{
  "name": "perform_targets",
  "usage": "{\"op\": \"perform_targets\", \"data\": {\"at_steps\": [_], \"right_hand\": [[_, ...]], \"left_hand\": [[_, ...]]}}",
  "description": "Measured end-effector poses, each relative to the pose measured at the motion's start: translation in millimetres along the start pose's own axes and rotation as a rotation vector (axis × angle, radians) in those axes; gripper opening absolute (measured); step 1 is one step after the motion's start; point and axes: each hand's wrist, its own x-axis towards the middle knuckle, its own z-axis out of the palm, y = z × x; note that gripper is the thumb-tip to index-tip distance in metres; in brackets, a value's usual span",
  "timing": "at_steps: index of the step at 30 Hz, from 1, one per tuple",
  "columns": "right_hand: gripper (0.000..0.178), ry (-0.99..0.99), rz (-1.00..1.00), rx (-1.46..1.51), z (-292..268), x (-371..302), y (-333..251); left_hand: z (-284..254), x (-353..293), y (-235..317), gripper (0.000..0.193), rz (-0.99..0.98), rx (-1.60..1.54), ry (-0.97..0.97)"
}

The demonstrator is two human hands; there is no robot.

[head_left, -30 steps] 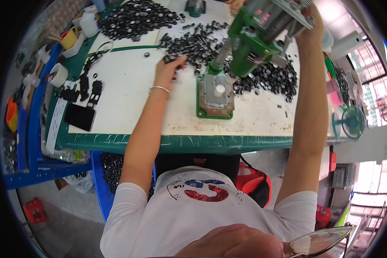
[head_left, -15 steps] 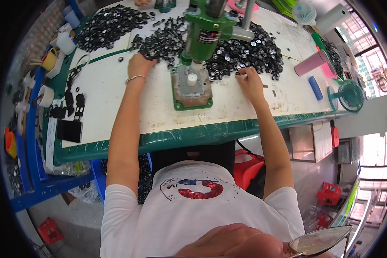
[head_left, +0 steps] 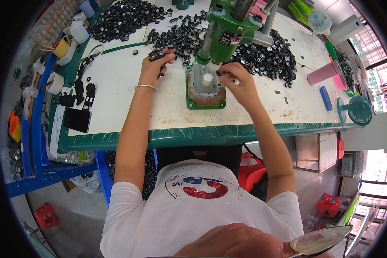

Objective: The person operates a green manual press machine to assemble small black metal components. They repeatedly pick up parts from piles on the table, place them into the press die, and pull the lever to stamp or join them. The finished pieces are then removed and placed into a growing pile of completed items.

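Observation:
A green bench press [head_left: 232, 36] stands in front of me, a white round post [head_left: 207, 79] upright on its base plate. Left of the press, my left hand [head_left: 154, 71] is closed around several small black stemmed parts [head_left: 155, 55], which stick out between the fingers. My right hand [head_left: 240, 84] is just right of the press plate, its fingertips pinching a small black round part [head_left: 220, 73]. A small white piece shows at its lower fingers. Beyond my left hand lies a heap of stemmed black parts [head_left: 180, 36]. Small black wheels [head_left: 266, 58] with shiny centres are heaped right of the press.
Another heap of black wheels [head_left: 124, 21] lies at the far left. A phone [head_left: 77, 120] and black strips are near the table's left edge. To the right are a pink cylinder [head_left: 322, 73], a blue bar [head_left: 325, 98] and a green fan [head_left: 359, 110].
My left hand has lifted from the stemmed heap with several parts in it. My right hand has moved left from the wheel heap to the press, carrying a black part. The view has shifted slightly.

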Motion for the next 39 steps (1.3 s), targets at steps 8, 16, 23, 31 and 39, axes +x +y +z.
{"op": "perform_targets", "data": {"at_steps": [8,16,23,31,39], "right_hand": [[0.021,0.046,-0.040,-0.113,34,-10,-9],[0.026,0.115,0.123,0.299,42,-10,10],[0.031,0.390,0.271,0.436,-26,26,-10],[0.028,0.138,-0.094,0.688,-131,168,-71],[0.027,0.132,-0.118,0.321,-147,256,-123]], "left_hand": [[31,-29,8,0.020,-0.073,0.011,-0.239],[52,-46,9,0.026,-0.034,0.169,-0.302],[66,-48,-2,0.024,0.047,0.119,-0.340],[63,-45,-6,0.026,0.047,0.084,-0.297],[60,-37,-10,0.026,0.162,0.151,-0.332]]}}
